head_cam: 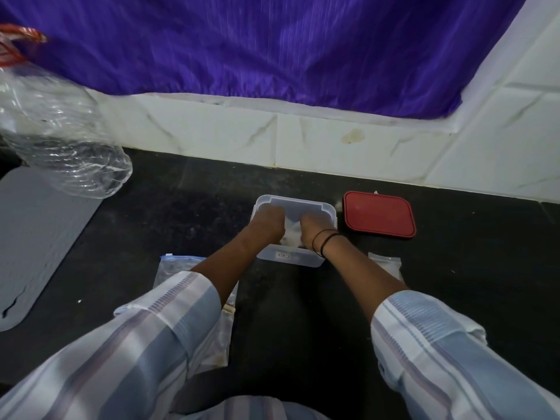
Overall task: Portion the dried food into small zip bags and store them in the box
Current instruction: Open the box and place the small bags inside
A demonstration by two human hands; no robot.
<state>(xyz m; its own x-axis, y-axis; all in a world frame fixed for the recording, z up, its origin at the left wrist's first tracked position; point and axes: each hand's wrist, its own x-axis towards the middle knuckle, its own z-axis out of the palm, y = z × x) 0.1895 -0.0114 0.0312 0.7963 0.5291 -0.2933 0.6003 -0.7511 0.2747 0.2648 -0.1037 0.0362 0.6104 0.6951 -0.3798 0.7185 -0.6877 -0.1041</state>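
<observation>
A clear plastic box (303, 204) stands on the black counter, its red lid (378, 214) lying flat to its right. Both hands reach down inside the box. My left hand (269, 221) and my right hand (313, 230) press on or hold a small bag with whitish contents (292, 234) between them; the fingers are hidden below the knuckles. A large zip bag (175, 268) lies under my left forearm. Another small zip bag (389, 265) lies beside my right forearm.
A crumpled clear plastic bag (57, 131) with a red top sits at the far left. A grey mat (36, 237) lies on the counter below it. White tiles and a purple cloth (272, 47) back the counter.
</observation>
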